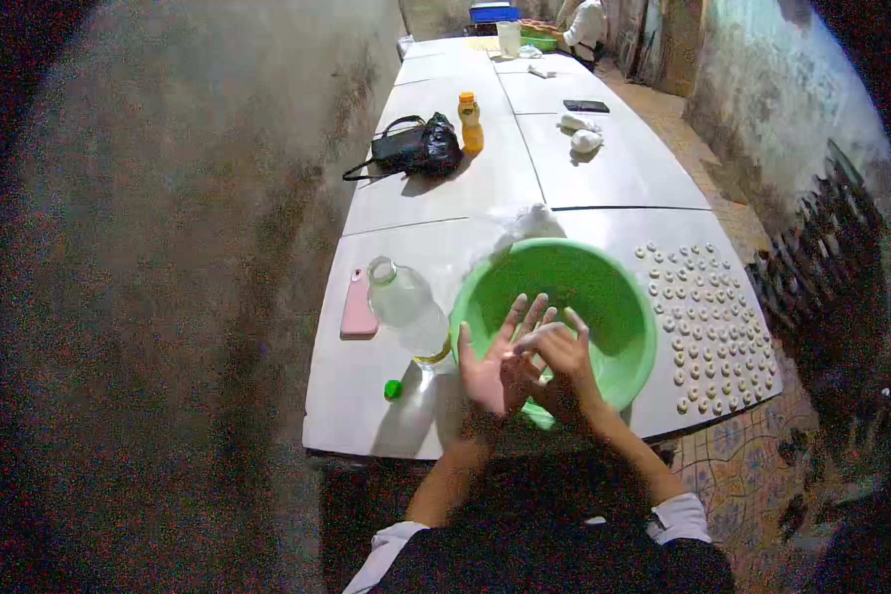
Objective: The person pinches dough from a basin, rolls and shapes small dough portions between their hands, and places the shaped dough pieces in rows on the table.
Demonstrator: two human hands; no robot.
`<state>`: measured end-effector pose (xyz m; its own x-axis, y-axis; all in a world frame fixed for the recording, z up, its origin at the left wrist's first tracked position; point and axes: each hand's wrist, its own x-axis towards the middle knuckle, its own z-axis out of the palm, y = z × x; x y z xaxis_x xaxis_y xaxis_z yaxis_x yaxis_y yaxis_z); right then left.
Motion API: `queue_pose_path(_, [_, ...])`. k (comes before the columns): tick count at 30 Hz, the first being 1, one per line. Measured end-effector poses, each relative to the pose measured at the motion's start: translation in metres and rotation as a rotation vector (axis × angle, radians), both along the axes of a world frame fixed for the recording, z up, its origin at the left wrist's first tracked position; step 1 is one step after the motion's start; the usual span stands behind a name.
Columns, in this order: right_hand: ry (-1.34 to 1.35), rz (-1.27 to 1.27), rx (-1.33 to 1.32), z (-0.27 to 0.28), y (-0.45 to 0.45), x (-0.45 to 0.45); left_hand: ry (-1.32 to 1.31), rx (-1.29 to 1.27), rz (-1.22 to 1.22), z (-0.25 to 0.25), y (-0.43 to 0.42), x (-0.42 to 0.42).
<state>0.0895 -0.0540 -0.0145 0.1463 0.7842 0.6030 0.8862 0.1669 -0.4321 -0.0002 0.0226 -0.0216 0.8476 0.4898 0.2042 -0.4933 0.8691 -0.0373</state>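
Note:
Over the near side of a large green basin (475,272), my left hand (495,376) is turned palm up with its fingers stretched apart. My right hand (566,364) reaches across it, fingers bent but apart, its fingertips touching or just above the left palm. Whitish residue coats the fingers. Whether a small piece lies between the hands I cannot make out. Rows of small white ring-shaped pieces (708,322) lie on the table to the right. Left of the basin a large clear plastic bottle (408,309) stands uncapped.
On the white table (366,416) lie a green cap (393,389), a pink phone (359,307), a black bag (416,148) and white bundles (584,139). An orange-capped bottle (471,127) stands farther off, near a dark phone (586,106). A person (584,25) works at the far end.

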Motion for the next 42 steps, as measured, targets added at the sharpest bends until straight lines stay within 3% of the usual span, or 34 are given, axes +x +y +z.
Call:
queue_pose_path(7, [0.037,-0.034,-0.001,0.039,-0.025,0.001,0.006,-0.019,-0.086,0.016,0.001,0.001])
queue_pose_path(9, [-0.064,-0.033,-0.023,0.044,-0.029,0.003,0.033,0.071,-0.096,0.022,-0.001,0.003])
queue_pose_path(25, [-0.335,-0.127,-0.014,0.025,-0.042,-0.017,0.050,0.186,-0.082,0.024,-0.026,-0.010])
queue_pose_path(28, [-0.344,-0.016,-0.015,0.019,-0.040,-0.014,0.033,0.293,-0.072,0.020,-0.022,-0.009])
queue_pose_path(31, [-0.366,-0.065,-0.001,0.024,-0.039,-0.015,-0.139,0.154,-0.166,0.022,-0.020,-0.009])
queue_pose_path(33, [-0.333,-0.046,0.000,0.029,-0.039,-0.013,0.014,0.286,-0.094,0.028,-0.025,-0.010])
queue_pose_path(36, [-0.240,-0.008,-0.026,0.040,-0.044,-0.011,-0.007,0.329,-0.119,0.021,-0.018,-0.009])
queue_pose_path(42, [-0.160,0.093,-0.090,0.046,-0.041,-0.006,0.027,0.257,-0.101,0.027,-0.021,-0.016])
